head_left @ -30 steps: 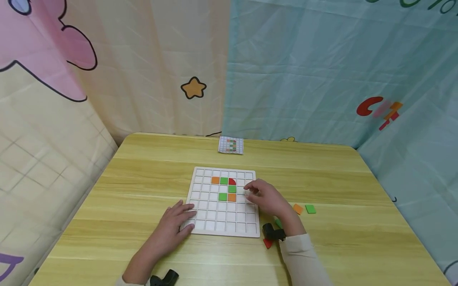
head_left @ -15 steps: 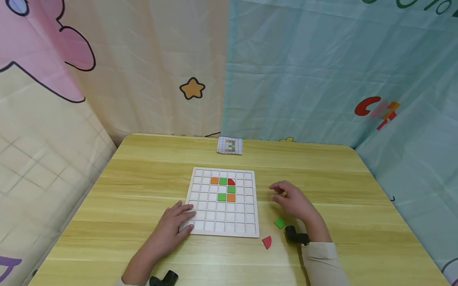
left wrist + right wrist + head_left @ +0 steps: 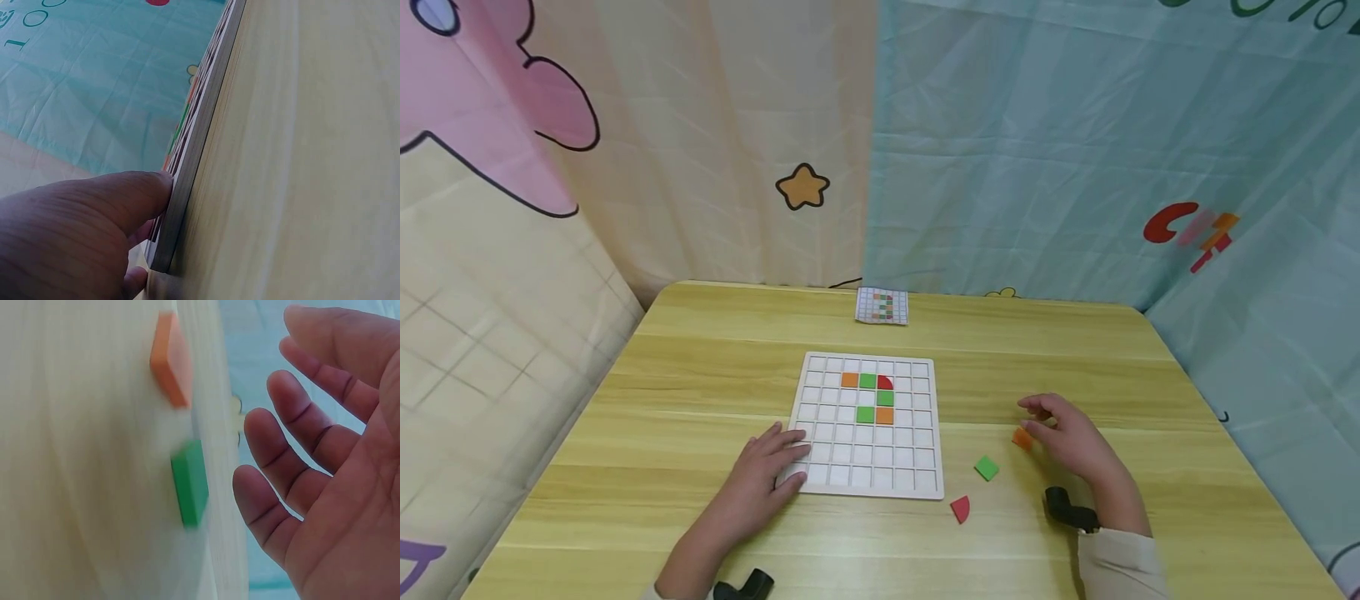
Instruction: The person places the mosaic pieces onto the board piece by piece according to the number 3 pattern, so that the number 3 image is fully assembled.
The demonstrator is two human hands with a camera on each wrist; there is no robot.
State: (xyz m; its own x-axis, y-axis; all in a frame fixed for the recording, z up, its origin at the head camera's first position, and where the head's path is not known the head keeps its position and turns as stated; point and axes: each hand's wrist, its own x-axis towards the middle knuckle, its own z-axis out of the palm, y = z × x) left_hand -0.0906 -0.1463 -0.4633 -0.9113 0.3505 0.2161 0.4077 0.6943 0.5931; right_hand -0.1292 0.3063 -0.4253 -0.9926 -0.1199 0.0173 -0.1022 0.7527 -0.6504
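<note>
In the head view my left hand (image 3: 763,471) rests on the lower left edge of a white grid board (image 3: 872,479), its fingers spread. The left wrist view shows the thumb (image 3: 140,190) against the board's side. My right hand (image 3: 1071,446) hovers over loose tiles at the right, fingers slightly bent and holding nothing. An orange square tile (image 3: 1022,438) shows by its thumb. The right wrist view has that tile and a green tile (image 3: 190,484) near the fingers; the hand hides this green one in the head view.
Orange and green squares, such as a green tile (image 3: 885,398), and a red quarter-circle tile (image 3: 885,382) sit on the board. Right of it lie another green tile (image 3: 987,468) and a red quarter-circle (image 3: 960,509). A patterned card (image 3: 882,307) stands at the table's back edge.
My right hand has moved right, from over the board's right edge to above the loose tiles. The green square and red quarter-circle beside the board are uncovered. My left hand stays put.
</note>
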